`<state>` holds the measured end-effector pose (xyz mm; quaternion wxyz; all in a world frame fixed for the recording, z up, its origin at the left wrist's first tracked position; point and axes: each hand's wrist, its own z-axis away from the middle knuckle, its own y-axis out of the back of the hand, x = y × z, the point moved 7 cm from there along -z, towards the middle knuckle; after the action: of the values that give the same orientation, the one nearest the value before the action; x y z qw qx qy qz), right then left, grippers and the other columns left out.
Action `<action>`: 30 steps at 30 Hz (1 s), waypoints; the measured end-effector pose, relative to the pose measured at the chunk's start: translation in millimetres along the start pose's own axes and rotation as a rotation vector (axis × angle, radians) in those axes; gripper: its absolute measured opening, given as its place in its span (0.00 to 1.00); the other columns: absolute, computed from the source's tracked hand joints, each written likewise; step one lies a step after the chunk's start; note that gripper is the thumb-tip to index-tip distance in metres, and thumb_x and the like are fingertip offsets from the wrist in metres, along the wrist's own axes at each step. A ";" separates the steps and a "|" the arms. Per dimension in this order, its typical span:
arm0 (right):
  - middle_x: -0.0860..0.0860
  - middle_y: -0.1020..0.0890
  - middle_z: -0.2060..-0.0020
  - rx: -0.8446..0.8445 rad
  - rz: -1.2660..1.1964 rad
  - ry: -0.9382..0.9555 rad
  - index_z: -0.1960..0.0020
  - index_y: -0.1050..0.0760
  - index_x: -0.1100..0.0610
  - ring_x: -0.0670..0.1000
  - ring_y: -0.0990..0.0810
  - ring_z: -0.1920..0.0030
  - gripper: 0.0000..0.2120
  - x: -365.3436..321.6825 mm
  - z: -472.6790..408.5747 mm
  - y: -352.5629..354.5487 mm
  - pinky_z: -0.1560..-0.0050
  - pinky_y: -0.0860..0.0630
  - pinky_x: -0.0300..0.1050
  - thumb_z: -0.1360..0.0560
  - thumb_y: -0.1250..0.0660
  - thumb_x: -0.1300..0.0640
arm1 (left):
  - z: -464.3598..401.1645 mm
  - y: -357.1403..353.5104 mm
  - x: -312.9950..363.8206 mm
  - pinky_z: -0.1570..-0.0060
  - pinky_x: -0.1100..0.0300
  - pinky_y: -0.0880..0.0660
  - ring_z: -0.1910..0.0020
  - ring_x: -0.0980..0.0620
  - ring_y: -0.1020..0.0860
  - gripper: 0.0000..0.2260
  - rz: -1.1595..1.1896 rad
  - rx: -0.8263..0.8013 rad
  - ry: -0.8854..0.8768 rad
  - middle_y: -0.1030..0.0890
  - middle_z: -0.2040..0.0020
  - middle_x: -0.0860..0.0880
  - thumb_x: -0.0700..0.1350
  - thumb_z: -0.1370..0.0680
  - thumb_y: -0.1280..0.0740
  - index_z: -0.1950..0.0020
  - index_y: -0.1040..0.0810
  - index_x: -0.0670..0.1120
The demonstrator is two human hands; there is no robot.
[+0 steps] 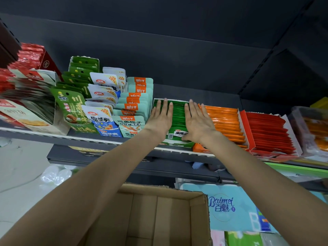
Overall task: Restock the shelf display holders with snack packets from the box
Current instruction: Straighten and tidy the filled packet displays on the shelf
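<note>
A green display holder (174,145) full of green snack packets (178,115) stands on the dark shelf, centre. My left hand (160,117) lies flat, fingers spread, on the left half of the packet row. My right hand (197,119) lies flat on the right half, thumb by the front packet's white label. Neither hand grips anything. Below, a brown cardboard box (197,199) stands open and its visible inside holds no packets.
Right of the green holder stand an orange packet holder (224,123), a red one (268,132) and a clear tub (312,128). To the left stand teal (133,110), blue-white (103,103) and green pouch packs (74,103). A light-blue tissue pack (229,208) lies beside the box.
</note>
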<state>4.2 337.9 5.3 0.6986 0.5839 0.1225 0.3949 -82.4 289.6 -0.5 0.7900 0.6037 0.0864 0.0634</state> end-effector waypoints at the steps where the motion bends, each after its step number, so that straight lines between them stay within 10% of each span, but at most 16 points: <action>1: 0.61 0.61 0.25 0.017 -0.025 0.007 0.25 0.64 0.64 0.57 0.60 0.24 0.51 -1.1 1.7 0.8 0.27 0.65 0.53 0.27 0.34 0.42 | 2.6 2.7 0.9 0.26 0.51 0.55 0.25 0.40 0.63 0.44 -0.004 0.006 -0.004 0.66 0.25 0.39 0.30 0.27 0.35 0.25 0.66 0.39; 7: 0.60 0.62 0.25 0.047 -0.092 -0.012 0.25 0.66 0.65 0.55 0.60 0.24 0.35 -14.5 11.3 -3.1 0.26 0.62 0.49 0.22 0.45 0.65 | 13.7 4.0 7.4 0.27 0.51 0.47 0.24 0.41 0.55 0.33 -0.118 0.029 -0.046 0.57 0.24 0.36 0.30 0.22 0.42 0.25 0.60 0.35; 12: 0.56 0.58 0.23 0.062 -0.327 -0.030 0.24 0.60 0.60 0.53 0.58 0.24 0.37 -14.0 25.6 13.4 0.26 0.60 0.50 0.22 0.38 0.58 | 45.2 44.6 12.1 0.27 0.52 0.61 0.24 0.42 0.56 0.22 -0.111 0.299 -0.225 0.48 0.23 0.38 0.39 0.21 0.40 0.28 0.38 0.36; 16: 0.55 0.41 0.26 0.214 -0.807 -0.034 0.24 0.46 0.57 0.54 0.42 0.26 0.33 -19.8 48.8 52.1 0.28 0.44 0.46 0.24 0.34 0.58 | 84.0 83.8 -20.7 0.28 0.52 0.44 0.29 0.42 0.36 0.16 0.102 0.549 -0.277 0.29 0.32 0.39 0.38 0.24 0.38 0.36 0.26 0.37; 24: 0.52 0.37 0.27 0.250 -1.072 0.009 0.26 0.41 0.55 0.50 0.40 0.27 0.27 -53.7 43.2 108.2 0.28 0.44 0.44 0.23 0.42 0.68 | 83.1 71.3 -116.9 0.26 0.53 0.58 0.23 0.46 0.57 0.51 -0.088 0.090 -0.117 0.56 0.22 0.43 0.68 0.31 0.34 0.23 0.57 0.41; 30: 0.54 0.28 0.35 0.088 -1.227 0.039 0.28 0.38 0.59 0.52 0.31 0.32 0.28 -82.5 13.7 113.0 0.32 0.37 0.42 0.26 0.47 0.76 | 59.3 73.1 -123.6 0.26 0.52 0.54 0.24 0.44 0.49 0.53 -0.137 0.054 -0.192 0.46 0.23 0.41 0.67 0.33 0.31 0.23 0.55 0.39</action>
<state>-87.6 271.4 88.4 0.7713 0.4282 0.4651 -0.0738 -190.2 227.7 92.7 0.7807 0.6206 0.0529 -0.0514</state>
